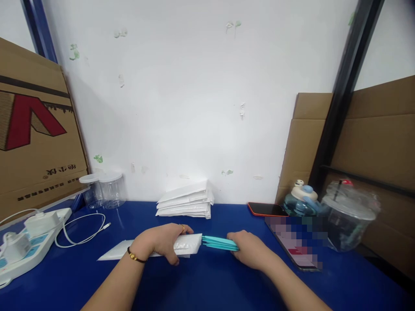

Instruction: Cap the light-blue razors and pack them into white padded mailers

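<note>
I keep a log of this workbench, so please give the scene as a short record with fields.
Left hand: holds white packet
Right hand: holds a stack of thin turquoise pieces
Between hands: stack's tip at packet's right end; whether inside, unclear
Behind: pile of white packets near the wall
Left side: power strip, white cable, two clear jars
Right side: two phones, clear cup

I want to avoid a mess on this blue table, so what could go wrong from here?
The teal pieces in the right hand fan apart at their left ends, so they could snag on the white packet in the left hand. The nearer phone lies close beside the right forearm and might get knocked. The white stack by the wall is uneven, so a bump could make it slide.
</note>
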`<act>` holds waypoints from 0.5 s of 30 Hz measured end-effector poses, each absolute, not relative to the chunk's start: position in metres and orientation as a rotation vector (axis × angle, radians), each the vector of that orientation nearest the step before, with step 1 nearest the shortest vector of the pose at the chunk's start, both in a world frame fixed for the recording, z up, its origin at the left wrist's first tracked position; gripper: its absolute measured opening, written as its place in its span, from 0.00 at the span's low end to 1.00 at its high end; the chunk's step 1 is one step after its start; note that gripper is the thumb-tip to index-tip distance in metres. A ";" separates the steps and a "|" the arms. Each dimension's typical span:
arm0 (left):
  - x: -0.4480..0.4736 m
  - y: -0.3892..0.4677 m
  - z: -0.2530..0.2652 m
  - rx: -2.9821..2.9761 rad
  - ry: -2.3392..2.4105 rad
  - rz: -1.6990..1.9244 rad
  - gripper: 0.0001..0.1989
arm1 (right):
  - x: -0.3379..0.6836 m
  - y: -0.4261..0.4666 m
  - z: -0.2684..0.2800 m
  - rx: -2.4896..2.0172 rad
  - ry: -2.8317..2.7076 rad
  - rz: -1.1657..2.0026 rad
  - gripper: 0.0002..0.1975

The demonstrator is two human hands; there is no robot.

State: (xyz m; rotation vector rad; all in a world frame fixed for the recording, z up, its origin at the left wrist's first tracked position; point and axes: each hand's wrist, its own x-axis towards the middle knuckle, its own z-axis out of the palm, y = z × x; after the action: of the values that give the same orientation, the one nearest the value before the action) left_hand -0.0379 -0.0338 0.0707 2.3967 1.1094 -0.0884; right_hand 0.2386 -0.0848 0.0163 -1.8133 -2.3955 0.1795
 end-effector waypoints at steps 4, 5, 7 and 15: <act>-0.045 -0.038 0.081 2.342 1.079 0.024 0.28 | 0.250 -0.087 0.026 -1.584 -2.420 0.472 0.06; -0.047 -0.039 0.083 2.305 1.069 0.042 0.27 | 0.253 -0.089 0.030 -1.500 -2.448 0.583 0.06; -0.049 -0.039 0.087 2.256 1.048 0.077 0.26 | 0.262 -0.092 0.038 -1.354 -2.500 0.808 0.05; -0.036 -0.045 0.093 2.193 0.862 0.199 0.23 | 0.286 -0.091 0.046 -1.056 -2.435 1.512 0.14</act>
State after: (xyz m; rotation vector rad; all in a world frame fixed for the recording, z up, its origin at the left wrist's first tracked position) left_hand -0.0364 -0.0446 0.0930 2.1928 0.8624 0.1988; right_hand 0.2862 -0.0914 0.0461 -1.0558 -2.4351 1.5124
